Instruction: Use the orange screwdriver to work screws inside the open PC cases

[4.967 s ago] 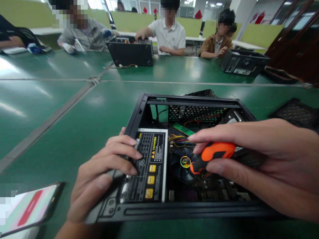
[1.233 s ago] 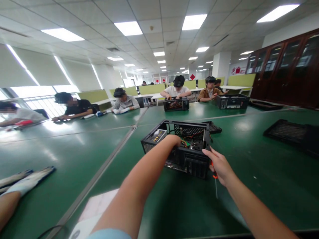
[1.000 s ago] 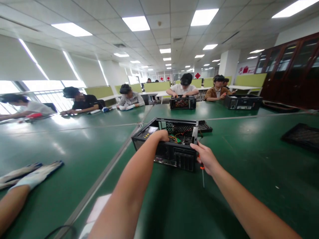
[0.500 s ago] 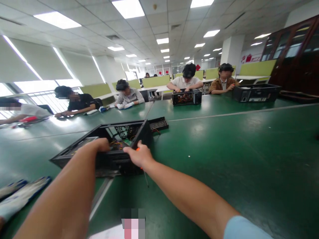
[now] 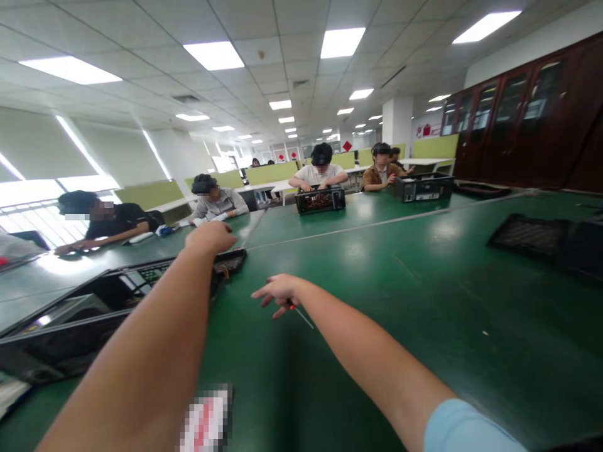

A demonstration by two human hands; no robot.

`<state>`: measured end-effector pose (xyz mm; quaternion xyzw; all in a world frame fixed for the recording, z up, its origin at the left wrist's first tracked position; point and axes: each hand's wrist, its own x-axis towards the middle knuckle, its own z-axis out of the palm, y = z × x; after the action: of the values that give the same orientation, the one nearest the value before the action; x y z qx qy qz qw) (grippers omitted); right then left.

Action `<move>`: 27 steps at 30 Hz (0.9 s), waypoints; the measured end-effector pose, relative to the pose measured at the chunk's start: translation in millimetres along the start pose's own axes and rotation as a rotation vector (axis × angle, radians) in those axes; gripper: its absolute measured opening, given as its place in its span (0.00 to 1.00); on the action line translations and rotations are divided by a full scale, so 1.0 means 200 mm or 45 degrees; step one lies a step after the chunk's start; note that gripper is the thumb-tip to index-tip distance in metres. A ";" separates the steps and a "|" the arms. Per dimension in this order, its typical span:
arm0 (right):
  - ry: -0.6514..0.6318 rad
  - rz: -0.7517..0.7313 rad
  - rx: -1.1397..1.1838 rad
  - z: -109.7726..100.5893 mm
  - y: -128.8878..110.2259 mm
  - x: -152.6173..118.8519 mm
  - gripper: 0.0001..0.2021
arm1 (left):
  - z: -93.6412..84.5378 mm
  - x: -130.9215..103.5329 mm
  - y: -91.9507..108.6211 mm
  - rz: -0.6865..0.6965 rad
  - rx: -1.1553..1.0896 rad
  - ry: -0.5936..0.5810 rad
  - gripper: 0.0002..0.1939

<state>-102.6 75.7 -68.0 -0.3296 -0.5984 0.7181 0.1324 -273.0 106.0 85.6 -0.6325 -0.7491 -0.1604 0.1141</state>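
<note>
My left hand (image 5: 210,237) reaches over the right end of a black open computer case (image 5: 70,342). Its fingers bend down and away from me, and their tips are hidden. Just below that hand lies a black front panel (image 5: 232,261) with a few coloured wires. To the right, above the green table, my right hand (image 5: 279,293) has its fingers spread. A screwdriver (image 5: 302,317) with an orange handle is tucked in its palm, the thin shaft pointing down to the right. My left forearm covers part of the case.
The green table (image 5: 377,301) carries a dark mesh panel (image 5: 530,242) at right. Across it, people work at another open case (image 5: 321,199) and a further case (image 5: 424,187). A white glove (image 5: 12,397) lies at the left edge. A blurred card (image 5: 207,417) is near me.
My view has turned right, so the case sits further left. Both hands have come off the case; the right one has spread its fingers, with the screwdriver still in it.
</note>
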 end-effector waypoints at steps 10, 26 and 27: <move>-0.367 0.030 -0.093 -0.54 0.55 -0.94 0.24 | 0.95 -1.08 0.95 0.290 -0.884 -0.284 0.23; 0.441 -0.881 0.868 -0.61 0.65 -1.07 0.12 | 0.98 -1.31 1.03 1.025 -1.218 -0.645 0.13; 0.446 -0.892 0.817 -0.60 0.65 -1.07 0.11 | 0.97 -1.30 1.02 1.053 -1.264 -0.659 0.16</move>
<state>160.4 11.4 -130.9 -0.1671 -0.3910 0.7123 0.5584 -20.5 -26.2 -171.5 -0.8611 -0.2879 -0.2714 -0.3192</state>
